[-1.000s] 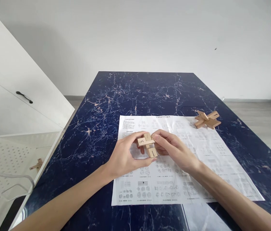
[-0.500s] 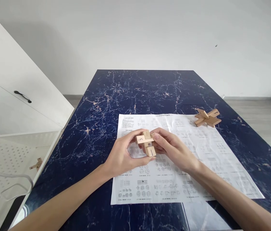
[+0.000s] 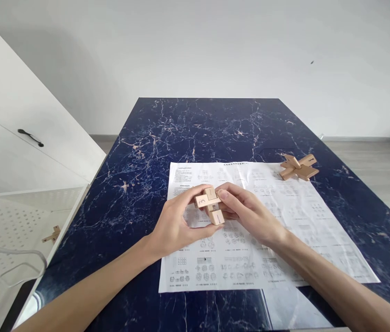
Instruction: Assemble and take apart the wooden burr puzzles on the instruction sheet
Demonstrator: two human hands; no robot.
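A light wooden burr puzzle [image 3: 211,198] of crossed, numbered blocks is held just above the printed sheet. One of its faces reads 3, and two carry a single stroke. My left hand [image 3: 177,216] grips it from the left, thumb at the lower block and fingers round the far side. On the right end, my right hand [image 3: 246,210] pinches the crossing block between thumb and fingers. Part of the puzzle's back is hidden by the fingers. Beneath both hands lies the white instruction sheet [image 3: 295,240], covered with small diagrams.
Another wooden puzzle [image 3: 298,167], star-shaped, rests on the sheet's far right corner. At left, a white perforated bin [image 3: 11,221] holds a small wooden piece [image 3: 52,234] and a pale cable [image 3: 39,253]. A white cabinet [image 3: 25,106] stands beside the blue marbled table [image 3: 195,129].
The held puzzle has tilted and shifted slightly left, with both hands still gripping it. The whole view has moved a little, so the table and sheet appear slightly higher.
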